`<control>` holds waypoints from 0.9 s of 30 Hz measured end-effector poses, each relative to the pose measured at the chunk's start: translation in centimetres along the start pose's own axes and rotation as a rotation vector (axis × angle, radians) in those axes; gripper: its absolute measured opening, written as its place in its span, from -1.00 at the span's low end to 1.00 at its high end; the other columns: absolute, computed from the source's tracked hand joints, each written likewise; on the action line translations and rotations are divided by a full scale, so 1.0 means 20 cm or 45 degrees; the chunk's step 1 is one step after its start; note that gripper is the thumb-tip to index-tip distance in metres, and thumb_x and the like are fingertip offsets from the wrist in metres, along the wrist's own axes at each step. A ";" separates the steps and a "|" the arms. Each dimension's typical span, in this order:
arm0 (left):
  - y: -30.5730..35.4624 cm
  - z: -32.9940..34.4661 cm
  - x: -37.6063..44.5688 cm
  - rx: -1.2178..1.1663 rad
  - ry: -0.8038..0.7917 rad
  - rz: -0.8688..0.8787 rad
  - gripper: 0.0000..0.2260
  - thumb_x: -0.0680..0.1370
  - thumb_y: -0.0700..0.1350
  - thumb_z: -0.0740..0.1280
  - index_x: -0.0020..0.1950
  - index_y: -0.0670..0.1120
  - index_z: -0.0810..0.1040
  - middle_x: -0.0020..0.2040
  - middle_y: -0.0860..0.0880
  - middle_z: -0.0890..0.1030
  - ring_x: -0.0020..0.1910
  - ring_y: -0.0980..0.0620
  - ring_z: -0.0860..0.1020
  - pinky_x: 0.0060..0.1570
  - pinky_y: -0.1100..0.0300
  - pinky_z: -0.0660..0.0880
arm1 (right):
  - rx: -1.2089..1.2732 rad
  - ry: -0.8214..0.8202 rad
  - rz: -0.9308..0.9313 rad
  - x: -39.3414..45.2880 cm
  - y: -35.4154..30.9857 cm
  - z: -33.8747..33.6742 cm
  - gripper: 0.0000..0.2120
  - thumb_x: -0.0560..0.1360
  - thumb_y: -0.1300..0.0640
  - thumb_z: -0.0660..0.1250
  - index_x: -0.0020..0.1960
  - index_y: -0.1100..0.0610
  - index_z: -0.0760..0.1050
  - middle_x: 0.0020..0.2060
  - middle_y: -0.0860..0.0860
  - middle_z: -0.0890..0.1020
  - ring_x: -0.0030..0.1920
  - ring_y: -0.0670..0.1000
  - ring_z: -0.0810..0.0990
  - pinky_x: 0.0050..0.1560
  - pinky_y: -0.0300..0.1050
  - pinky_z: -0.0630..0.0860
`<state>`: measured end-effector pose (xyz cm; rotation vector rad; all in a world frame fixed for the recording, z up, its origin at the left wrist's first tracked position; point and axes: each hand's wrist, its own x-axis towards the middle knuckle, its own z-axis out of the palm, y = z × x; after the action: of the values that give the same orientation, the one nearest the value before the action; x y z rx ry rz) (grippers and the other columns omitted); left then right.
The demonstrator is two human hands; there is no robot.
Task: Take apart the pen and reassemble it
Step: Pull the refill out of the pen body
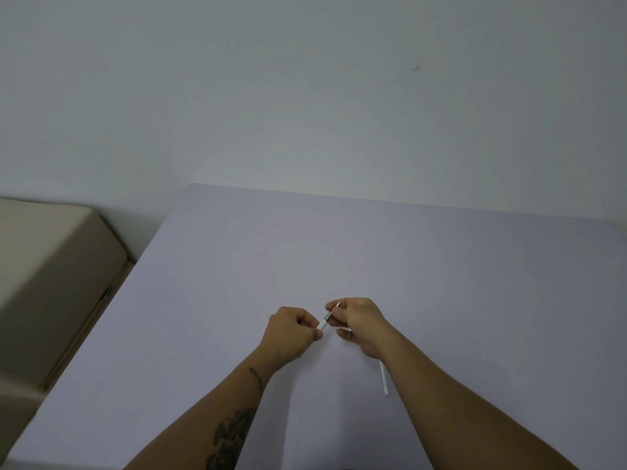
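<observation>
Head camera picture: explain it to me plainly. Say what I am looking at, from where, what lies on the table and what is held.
There is no machine here. A camera worn on a person's head looks forward and down at their two bare arms. The left hand and the right hand pinch a small white pen part between them above a pale table; a thin tip pokes out by the right fingers. A white tube, likely another piece of the pen, lies on the table, partly hidden under the right wrist. A beige cushion sits to the left.

Two hands (290, 329) (359, 320), two pen parts (325, 321) (384, 379).
</observation>
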<state>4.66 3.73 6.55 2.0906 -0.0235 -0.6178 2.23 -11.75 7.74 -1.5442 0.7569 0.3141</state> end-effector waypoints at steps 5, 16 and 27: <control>0.00 0.00 0.00 -0.012 0.012 0.006 -0.98 0.44 -0.20 0.47 -0.17 -0.10 0.68 -0.29 0.00 0.61 -0.36 0.12 0.51 -0.60 0.49 0.36 | 0.046 -0.042 0.023 -0.01 0.01 0.00 -0.86 0.56 0.20 0.33 0.03 0.10 0.65 -0.08 0.05 0.69 -0.10 0.00 0.65 -0.13 -0.12 0.57; -0.01 0.01 -0.01 0.005 0.026 0.010 -0.95 0.42 -0.20 0.49 -0.21 -0.05 0.68 -0.30 0.01 0.63 -0.34 0.10 0.54 -0.40 0.30 0.46 | -0.050 0.006 0.018 0.01 0.03 0.01 -0.87 0.55 0.19 0.32 -0.04 0.14 0.65 -0.12 0.03 0.68 -0.13 -0.04 0.65 -0.21 -0.16 0.55; -0.02 0.00 0.00 0.010 -0.007 0.018 -0.94 0.44 -0.21 0.46 -0.20 -0.06 0.66 -0.29 0.01 0.61 -0.35 0.12 0.52 -0.43 0.34 0.41 | 0.006 -0.017 0.015 0.01 0.04 0.01 -0.89 0.54 0.10 0.37 -0.02 0.12 0.62 -0.12 0.03 0.66 -0.14 -0.02 0.64 -0.18 -0.14 0.55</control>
<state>4.58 4.00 6.29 2.0946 -0.0439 -0.6155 1.94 -11.60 6.90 -1.5326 0.7558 0.3305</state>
